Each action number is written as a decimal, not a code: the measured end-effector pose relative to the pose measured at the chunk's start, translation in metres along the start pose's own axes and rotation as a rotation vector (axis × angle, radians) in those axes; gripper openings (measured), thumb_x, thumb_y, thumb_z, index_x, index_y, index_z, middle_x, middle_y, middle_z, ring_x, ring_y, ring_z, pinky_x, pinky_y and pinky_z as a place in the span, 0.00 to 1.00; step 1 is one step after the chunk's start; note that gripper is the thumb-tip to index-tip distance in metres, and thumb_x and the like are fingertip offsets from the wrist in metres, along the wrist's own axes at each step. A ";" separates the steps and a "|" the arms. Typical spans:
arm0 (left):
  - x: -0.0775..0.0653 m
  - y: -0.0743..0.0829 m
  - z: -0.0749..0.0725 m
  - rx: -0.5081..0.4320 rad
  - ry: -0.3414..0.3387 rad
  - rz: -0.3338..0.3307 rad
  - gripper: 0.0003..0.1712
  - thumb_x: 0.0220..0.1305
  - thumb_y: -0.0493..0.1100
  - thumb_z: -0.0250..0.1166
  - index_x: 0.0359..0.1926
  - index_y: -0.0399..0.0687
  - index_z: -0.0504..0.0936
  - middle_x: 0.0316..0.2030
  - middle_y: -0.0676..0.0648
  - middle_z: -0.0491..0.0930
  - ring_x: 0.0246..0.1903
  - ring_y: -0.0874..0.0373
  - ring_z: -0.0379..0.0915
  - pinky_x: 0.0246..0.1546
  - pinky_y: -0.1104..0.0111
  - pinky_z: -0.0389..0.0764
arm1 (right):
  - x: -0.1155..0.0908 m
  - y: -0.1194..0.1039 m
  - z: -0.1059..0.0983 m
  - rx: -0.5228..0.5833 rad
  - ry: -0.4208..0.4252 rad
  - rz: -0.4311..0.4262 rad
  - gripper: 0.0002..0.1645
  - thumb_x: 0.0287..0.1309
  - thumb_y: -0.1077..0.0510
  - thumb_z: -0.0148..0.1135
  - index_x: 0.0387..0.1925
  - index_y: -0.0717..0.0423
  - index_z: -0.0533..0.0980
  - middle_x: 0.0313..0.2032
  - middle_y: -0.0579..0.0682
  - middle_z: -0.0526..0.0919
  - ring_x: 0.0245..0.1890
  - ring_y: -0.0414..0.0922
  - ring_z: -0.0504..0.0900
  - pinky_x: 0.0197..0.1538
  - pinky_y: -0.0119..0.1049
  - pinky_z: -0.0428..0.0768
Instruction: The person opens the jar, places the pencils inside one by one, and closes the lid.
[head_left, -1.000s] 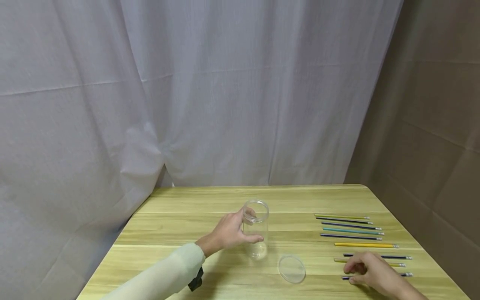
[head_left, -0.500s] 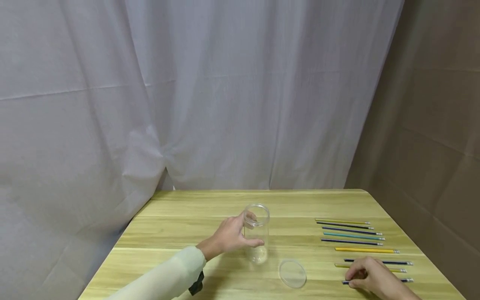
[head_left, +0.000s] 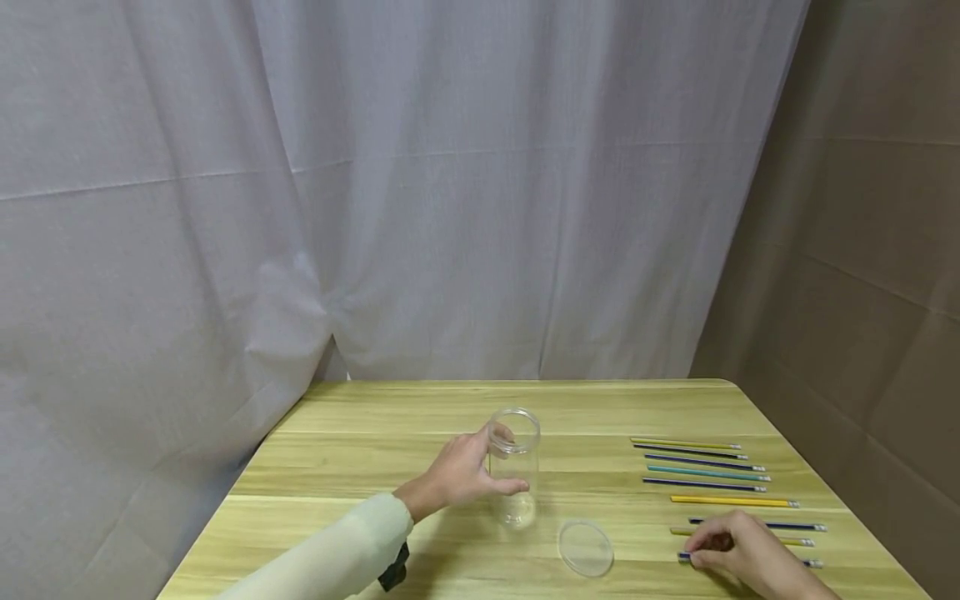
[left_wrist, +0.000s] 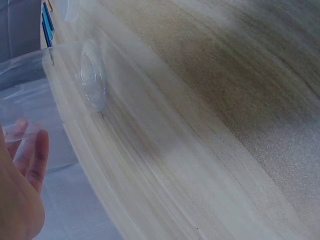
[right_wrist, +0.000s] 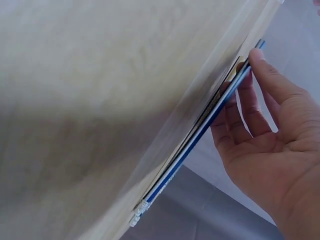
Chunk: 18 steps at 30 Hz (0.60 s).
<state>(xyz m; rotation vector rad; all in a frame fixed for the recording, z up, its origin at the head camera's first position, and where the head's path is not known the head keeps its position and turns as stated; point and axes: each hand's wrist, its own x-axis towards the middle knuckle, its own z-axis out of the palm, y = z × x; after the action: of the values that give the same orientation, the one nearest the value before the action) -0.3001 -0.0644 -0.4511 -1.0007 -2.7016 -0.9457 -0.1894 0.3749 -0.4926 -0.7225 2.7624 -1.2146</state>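
A clear plastic jar (head_left: 514, 467) without a lid stands upright on the table. My left hand (head_left: 465, 471) grips it from the left, thumb across the front and fingers behind; the left wrist view shows the jar's base (left_wrist: 93, 75) and my curled fingers (left_wrist: 37, 155). At the lower right my right hand (head_left: 738, 550) pinches the nearest pencil, a dark blue one (right_wrist: 200, 127), close to its unerasered end between thumb and fingers. Its eraser end (right_wrist: 140, 207) shows low in the right wrist view. My fingers hide the pencil's middle in the head view.
A clear round lid (head_left: 586, 548) lies flat between the jar and my right hand. Several pencils, among them a teal one (head_left: 705, 472) and a yellow one (head_left: 731, 501), lie in a row at the right. Grey curtains (head_left: 450, 208) hang behind the table.
My right fingers have closed on the dark blue pencil and shifted it slightly left. The left hand and the jar stay in place; the head view has tilted up a little.
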 end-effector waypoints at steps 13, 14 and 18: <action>0.001 0.000 0.000 0.008 0.002 0.004 0.40 0.54 0.72 0.78 0.59 0.60 0.75 0.52 0.54 0.88 0.49 0.56 0.85 0.51 0.63 0.82 | 0.023 -0.020 0.010 0.034 0.169 -0.039 0.04 0.65 0.63 0.73 0.41 0.55 0.90 0.38 0.43 0.91 0.37 0.31 0.83 0.38 0.29 0.82; 0.000 0.000 0.000 0.009 0.003 0.005 0.40 0.54 0.71 0.78 0.59 0.60 0.75 0.51 0.54 0.88 0.49 0.56 0.85 0.51 0.63 0.82 | 0.026 -0.022 0.010 0.056 0.176 -0.035 0.05 0.65 0.64 0.73 0.42 0.56 0.90 0.39 0.45 0.91 0.39 0.32 0.85 0.39 0.29 0.83; 0.000 0.000 0.001 0.014 0.010 0.012 0.40 0.54 0.71 0.79 0.59 0.59 0.75 0.51 0.54 0.88 0.49 0.55 0.86 0.50 0.64 0.82 | 0.039 -0.038 0.006 0.143 0.216 -0.018 0.07 0.67 0.63 0.71 0.45 0.61 0.88 0.42 0.51 0.92 0.41 0.34 0.88 0.40 0.32 0.86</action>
<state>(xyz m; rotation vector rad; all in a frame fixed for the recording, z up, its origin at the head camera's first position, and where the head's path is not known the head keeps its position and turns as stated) -0.3002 -0.0637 -0.4517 -1.0063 -2.6872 -0.9260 -0.2076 0.3320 -0.4643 -0.6391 2.8001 -1.5616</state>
